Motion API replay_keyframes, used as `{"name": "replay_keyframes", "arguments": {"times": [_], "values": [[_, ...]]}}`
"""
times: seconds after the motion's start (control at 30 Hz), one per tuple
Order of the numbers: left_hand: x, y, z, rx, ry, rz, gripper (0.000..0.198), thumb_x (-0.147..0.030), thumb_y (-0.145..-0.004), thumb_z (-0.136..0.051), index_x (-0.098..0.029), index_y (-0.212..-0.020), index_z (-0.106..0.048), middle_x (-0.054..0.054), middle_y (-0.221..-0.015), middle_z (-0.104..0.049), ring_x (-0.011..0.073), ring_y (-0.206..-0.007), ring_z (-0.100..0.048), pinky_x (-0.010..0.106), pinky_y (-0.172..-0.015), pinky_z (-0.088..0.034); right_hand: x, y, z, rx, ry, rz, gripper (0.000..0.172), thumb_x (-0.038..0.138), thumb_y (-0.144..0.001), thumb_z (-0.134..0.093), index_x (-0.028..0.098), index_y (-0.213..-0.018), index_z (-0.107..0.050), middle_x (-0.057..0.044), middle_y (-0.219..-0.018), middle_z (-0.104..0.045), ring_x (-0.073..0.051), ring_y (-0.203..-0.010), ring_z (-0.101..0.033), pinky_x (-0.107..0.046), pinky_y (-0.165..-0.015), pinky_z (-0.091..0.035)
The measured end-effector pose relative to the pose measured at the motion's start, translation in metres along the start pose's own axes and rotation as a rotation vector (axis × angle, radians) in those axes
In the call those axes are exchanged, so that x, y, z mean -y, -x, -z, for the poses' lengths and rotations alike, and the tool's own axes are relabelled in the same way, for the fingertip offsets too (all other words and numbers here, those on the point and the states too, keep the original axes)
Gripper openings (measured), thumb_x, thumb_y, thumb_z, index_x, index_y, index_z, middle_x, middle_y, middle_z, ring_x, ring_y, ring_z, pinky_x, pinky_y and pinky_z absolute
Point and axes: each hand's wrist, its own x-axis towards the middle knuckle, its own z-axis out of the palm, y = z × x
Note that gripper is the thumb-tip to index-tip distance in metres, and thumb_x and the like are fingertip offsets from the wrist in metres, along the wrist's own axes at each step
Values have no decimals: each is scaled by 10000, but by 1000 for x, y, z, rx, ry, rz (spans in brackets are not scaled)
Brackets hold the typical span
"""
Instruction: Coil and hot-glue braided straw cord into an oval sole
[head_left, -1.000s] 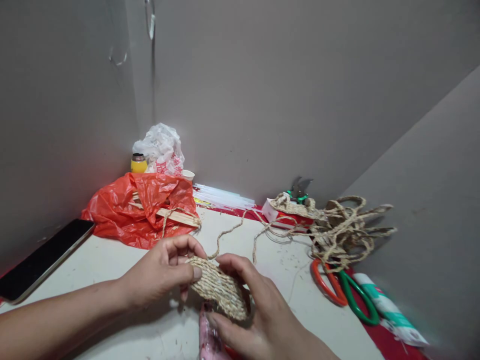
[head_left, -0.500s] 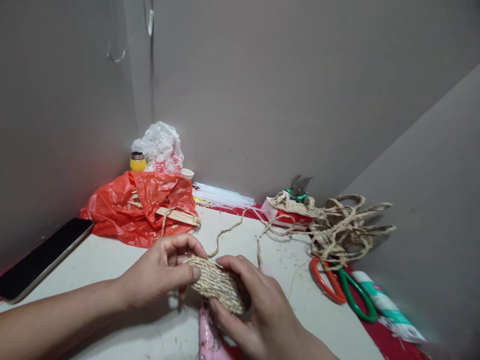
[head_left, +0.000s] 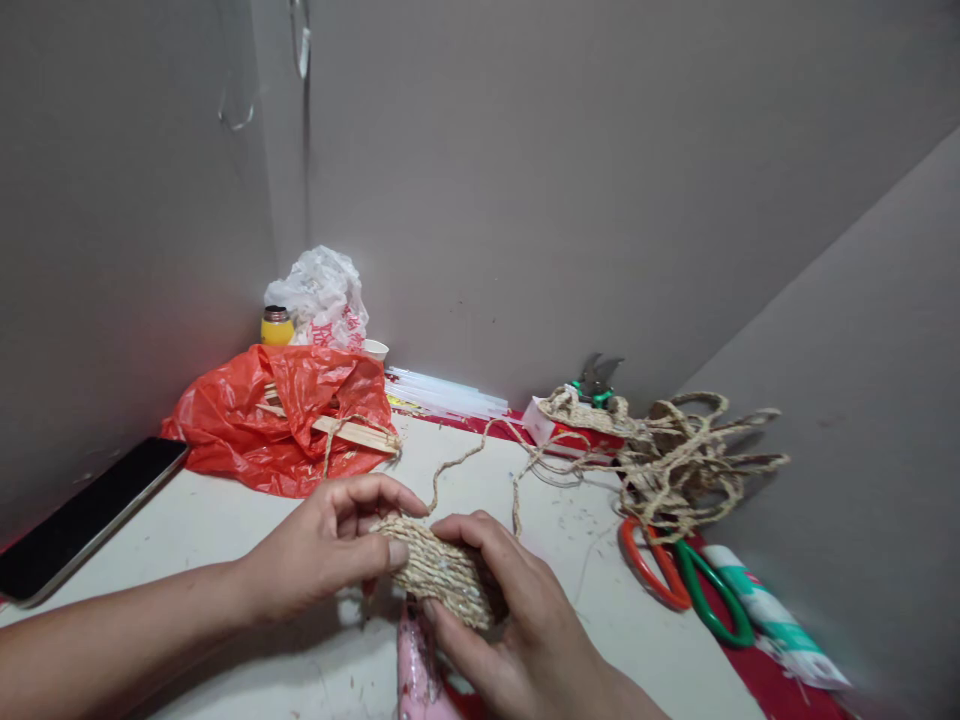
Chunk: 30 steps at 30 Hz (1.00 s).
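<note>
Between my two hands is a small piece of coiled straw rope (head_left: 442,575), its strands lying side by side in rows. My left hand (head_left: 352,540) pinches its left end, thumb on the near face and fingers behind. Around the right end my right hand (head_left: 510,600) is closed, thumb at the lower edge and fingers over the top. A loose strand of rope (head_left: 457,462) runs from near my left fingertips back across the white table (head_left: 540,540). Below the piece lies a pink, glue-stained tool (head_left: 420,665), partly hidden by my right hand.
A red plastic bag (head_left: 232,420) with wooden sticks (head_left: 352,432) lies at the back left, near a phone (head_left: 90,520). Glue sticks (head_left: 450,393) line the wall. At right are a rope bundle (head_left: 682,460), pruning shears (head_left: 598,380), orange-and-green-handled scissors (head_left: 712,595) and a green-white packet (head_left: 772,610).
My left fingers and thumb have shifted slightly to the right along the rope piece. Both hands keep their hold, and the surrounding things stay put.
</note>
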Motion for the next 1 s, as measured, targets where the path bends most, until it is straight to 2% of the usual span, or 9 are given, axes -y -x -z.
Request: {"name": "replay_keyframes", "arguments": {"times": [0.13, 0.3, 0.4, 0.53, 0.63, 0.73, 0.83, 1.0], "values": [[2, 0, 1, 60, 101, -17, 421, -301, -761, -754, -206, -1122, -559, -10, -841, -636, 72, -608, -526, 190, -555, -433, 2, -1, -2, -101, -82, -43, 433, 74, -761, -578, 283, -1127, -480, 12, -971, -639, -159, -820, -652, -238, -734, -511], [11, 0, -8, 133, 228, -62, 351, -212, -759, -770, -194, -1061, -593, 7, -894, -661, 90, -734, -595, 200, -655, -456, 3, 0, -8, -171, -153, -193, 346, 120, -779, -588, 259, -1081, -492, 15, -934, -670, -166, -823, -673, -227, -719, -536], [19, 0, -13, 83, 243, -85, 305, -200, -747, -779, -167, -1005, -619, 38, -921, -680, 126, -825, -620, 230, -723, -473, 2, 2, -14, -161, -142, -230, 322, 154, -789, -599, 237, -1081, -492, -11, -936, -676, -183, -827, -678, -245, -717, -541], [25, 0, -13, -13, 246, -62, 256, -236, -728, -792, -147, -907, -632, 9, -777, -659, 97, -645, -579, 223, -619, -457, -1, 4, -21, -113, -130, -204, 344, 159, -814, -575, 243, -1127, -458, -20, -934, -679, -176, -785, -686, -247, -680, -541], [22, -2, -10, -97, 224, -66, 221, -219, -715, -794, -147, -859, -643, -12, -725, -638, 80, -599, -538, 203, -587, -431, -2, 7, -23, -99, -131, -177, 439, 164, -822, -576, 258, -1222, -420, -41, -1031, -679, -188, -868, -689, -269, -745, -543], [14, -3, -6, -154, 172, -101, 163, -208, -736, -760, -137, -853, -670, -11, -705, -626, 86, -621, -526, 202, -604, -425, -4, 8, -24, -104, -190, -206, 514, 158, -837, -578, 284, -1296, -384, -20, -999, -668, -155, -765, -677, -230, -641, -541], [12, -4, -5, -147, 146, -105, 150, -228, -745, -747, -119, -824, -682, 2, -697, -624, 93, -623, -516, 213, -615, -421, -5, 8, -26, -122, -290, -229, 461, 142, -864, -558, 315, -1270, -427, 22, -899, -655, -116, -632, -634, -187, -531, -501], [21, -3, -7, -49, 242, -18, 224, -233, -723, -770, -110, -897, -697, 68, -828, -693, 123, -677, -567, 253, -673, -429, -4, 9, -29, -142, -354, -228, 398, 140, -866, -567, 318, -1217, -505, 10, -959, -691, -152, -793, -686, -224, -669, -535]]}}
